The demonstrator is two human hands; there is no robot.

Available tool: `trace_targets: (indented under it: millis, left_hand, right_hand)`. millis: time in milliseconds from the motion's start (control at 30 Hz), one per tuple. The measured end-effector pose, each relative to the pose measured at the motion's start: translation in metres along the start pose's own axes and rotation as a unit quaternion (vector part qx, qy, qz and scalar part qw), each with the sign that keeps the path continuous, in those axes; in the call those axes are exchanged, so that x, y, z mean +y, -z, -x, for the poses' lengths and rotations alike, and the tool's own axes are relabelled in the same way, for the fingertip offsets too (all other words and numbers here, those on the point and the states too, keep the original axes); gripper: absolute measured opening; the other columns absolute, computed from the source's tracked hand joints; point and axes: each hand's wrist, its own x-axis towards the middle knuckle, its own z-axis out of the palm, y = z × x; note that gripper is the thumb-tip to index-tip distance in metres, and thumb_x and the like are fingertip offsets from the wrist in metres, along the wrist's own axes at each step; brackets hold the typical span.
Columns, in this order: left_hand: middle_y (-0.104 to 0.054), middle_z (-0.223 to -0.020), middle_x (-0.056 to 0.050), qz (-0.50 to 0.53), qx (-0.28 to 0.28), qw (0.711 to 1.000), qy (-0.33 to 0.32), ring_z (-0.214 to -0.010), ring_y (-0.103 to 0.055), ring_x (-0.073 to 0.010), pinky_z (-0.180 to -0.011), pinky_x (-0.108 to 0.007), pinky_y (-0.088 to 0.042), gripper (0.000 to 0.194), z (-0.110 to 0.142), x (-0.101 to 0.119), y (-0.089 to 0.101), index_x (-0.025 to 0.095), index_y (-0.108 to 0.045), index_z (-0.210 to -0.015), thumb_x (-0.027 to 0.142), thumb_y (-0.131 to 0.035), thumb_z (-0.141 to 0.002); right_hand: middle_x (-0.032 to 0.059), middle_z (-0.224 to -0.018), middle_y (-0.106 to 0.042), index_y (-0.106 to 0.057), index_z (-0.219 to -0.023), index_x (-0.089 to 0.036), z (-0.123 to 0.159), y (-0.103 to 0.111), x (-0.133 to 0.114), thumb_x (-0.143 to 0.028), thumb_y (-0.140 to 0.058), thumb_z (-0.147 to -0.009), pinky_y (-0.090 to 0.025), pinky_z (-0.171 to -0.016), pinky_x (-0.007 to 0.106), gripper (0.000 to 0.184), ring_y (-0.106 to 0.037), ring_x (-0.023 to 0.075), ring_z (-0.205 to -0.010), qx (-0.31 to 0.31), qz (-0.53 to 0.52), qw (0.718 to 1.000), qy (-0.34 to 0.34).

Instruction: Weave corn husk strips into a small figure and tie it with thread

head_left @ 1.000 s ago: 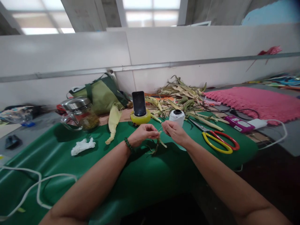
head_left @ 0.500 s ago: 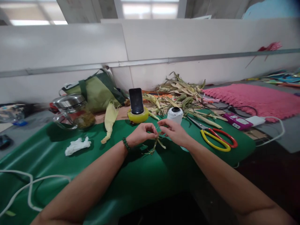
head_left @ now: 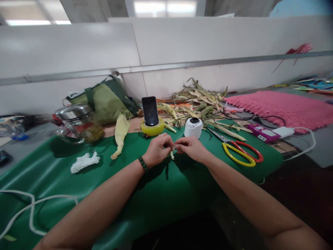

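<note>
My left hand [head_left: 158, 150], with a green bead bracelet at the wrist, pinches a small bundle of corn husk [head_left: 172, 155]. Part of that bundle is hidden by the fingers. Close against it on the right, my right hand [head_left: 192, 148] has its thumb and fingertips pinched on thin thread. A length of the thread [head_left: 180, 137] runs toward a white thread spool [head_left: 193, 130], which stands upright just behind my right hand. Scissors [head_left: 238, 152] with one red and one yellow handle lie partly open to the right.
A phone [head_left: 150, 111] leans in a yellow tape roll [head_left: 153, 129]. Behind lies a pile of dried husks [head_left: 199, 95]. Leftward are a pale husk [head_left: 121, 133], crumpled white tissue [head_left: 85, 161], a glass jar [head_left: 78, 121] and a green bag [head_left: 106, 100]. A purple power adapter [head_left: 263, 132] sits right.
My hands have drawn together, with the right fingertips now against the husk bundle. The bundle has turned up into the left fingers, so less of it hangs below.
</note>
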Motion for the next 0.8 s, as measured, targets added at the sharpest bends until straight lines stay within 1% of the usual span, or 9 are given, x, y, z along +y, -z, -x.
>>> trace_targets:
  millis: [67, 133, 200, 300, 433, 533, 600, 700, 800]
  left_hand:
    - [-0.058, -0.064, 0.000, -0.005, -0.002, 1.000, -0.012, -0.064, -0.052, -0.0127, -0.060, -0.023, -0.040, 0.018, 0.000, 0.001, 0.000, 0.018, -0.058, -0.060, 0.000, -0.056, -0.065]
    - [-0.057, -0.062, 0.000, -0.005, -0.004, 1.000, -0.026, -0.063, -0.050, -0.0127, -0.059, -0.023, -0.038, 0.018, 0.001, 0.001, 0.000, 0.017, -0.057, -0.060, 0.001, -0.057, -0.066]
    - [-0.055, -0.061, 0.000, -0.002, -0.005, 0.999, -0.036, -0.063, -0.050, -0.0126, -0.059, -0.023, -0.038, 0.018, 0.001, 0.000, -0.001, 0.017, -0.057, -0.060, 0.001, -0.056, -0.068]
    - [-0.056, -0.063, 0.000, 0.007, -0.007, 1.000, -0.026, -0.065, -0.051, -0.0124, -0.060, -0.023, -0.039, 0.019, 0.001, -0.002, -0.003, 0.017, -0.057, -0.060, -0.001, -0.054, -0.066]
    - [-0.058, -0.065, 0.000, 0.037, -0.013, 0.999, 0.014, -0.065, -0.054, -0.0121, -0.061, -0.022, -0.042, 0.018, 0.000, -0.004, -0.005, 0.017, -0.057, -0.060, -0.001, -0.055, -0.064]
    - [-0.058, -0.065, 0.000, 0.058, -0.009, 0.997, 0.051, -0.062, -0.054, -0.0113, -0.058, -0.022, -0.043, 0.015, 0.000, -0.007, -0.005, 0.016, -0.058, -0.061, 0.002, -0.057, -0.064]
    - [-0.059, -0.064, 0.000, 0.077, -0.007, 0.994, 0.073, -0.060, -0.054, -0.0110, -0.057, -0.022, -0.043, 0.014, -0.001, -0.010, -0.005, 0.016, -0.057, -0.061, 0.003, -0.058, -0.064]
    - [-0.061, -0.064, 0.000, 0.106, -0.016, 0.990, 0.093, -0.060, -0.056, -0.0116, -0.057, -0.022, -0.045, 0.012, -0.001, -0.012, -0.005, 0.016, -0.057, -0.061, 0.005, -0.059, -0.065]
    - [-0.062, -0.064, 0.000, 0.112, -0.019, 0.989, 0.097, -0.061, -0.057, -0.0115, -0.057, -0.022, -0.045, 0.011, -0.001, -0.011, -0.004, 0.016, -0.057, -0.062, 0.006, -0.060, -0.066]
  right_hand:
    - [-0.0015, -0.059, -0.060, -0.066, -0.069, -0.017, 0.000, 0.000, 0.000, -0.025, -0.060, -0.069, -0.045, -0.057, 0.026, 0.010, -0.055, 0.0125, -0.056, -0.018, 0.023, 1.000, 0.011]
    - [-0.0021, -0.057, -0.058, -0.065, -0.067, -0.016, -0.001, 0.001, 0.000, -0.024, -0.058, -0.067, -0.041, -0.056, 0.024, 0.010, -0.051, 0.0113, -0.055, -0.015, 0.053, 0.998, 0.025]
    - [-0.0018, -0.058, -0.058, -0.065, -0.067, -0.016, -0.002, 0.001, 0.000, -0.023, -0.056, -0.065, -0.038, -0.056, 0.024, 0.012, -0.048, 0.0112, -0.055, 0.011, 0.091, 0.995, 0.030]
    - [0.0007, -0.062, -0.060, -0.064, -0.068, -0.016, -0.003, 0.002, 0.000, -0.026, -0.054, -0.065, -0.038, -0.058, 0.026, 0.015, -0.049, 0.0137, -0.060, 0.054, 0.128, 0.990, 0.025]
    - [0.0046, -0.075, -0.064, -0.058, -0.062, -0.018, -0.002, 0.003, -0.003, -0.030, -0.050, -0.064, -0.041, -0.062, 0.026, 0.015, -0.054, 0.0171, -0.073, 0.058, 0.083, 0.995, 0.015]
    - [0.0062, -0.084, -0.065, -0.053, -0.056, -0.018, 0.000, 0.005, -0.007, -0.031, -0.046, -0.061, -0.041, -0.061, 0.026, 0.016, -0.054, 0.0182, -0.078, 0.037, 0.019, 0.999, -0.004]
    - [0.0067, -0.085, -0.065, -0.050, -0.052, -0.018, 0.002, 0.008, -0.009, -0.031, -0.045, -0.060, -0.040, -0.059, 0.025, 0.016, -0.054, 0.0175, -0.077, 0.015, 0.009, 1.000, -0.005]
    - [0.0061, -0.074, -0.062, -0.047, -0.050, -0.018, 0.004, 0.013, -0.011, -0.034, -0.045, -0.064, -0.037, -0.056, 0.026, 0.022, -0.050, 0.0152, -0.067, -0.015, 0.056, 0.998, 0.011]
    - [0.0013, -0.060, -0.054, -0.052, -0.058, -0.018, 0.005, 0.013, -0.011, -0.046, -0.053, -0.071, -0.033, -0.053, 0.025, 0.031, -0.044, 0.0127, -0.058, 0.028, 0.122, 0.992, 0.017]
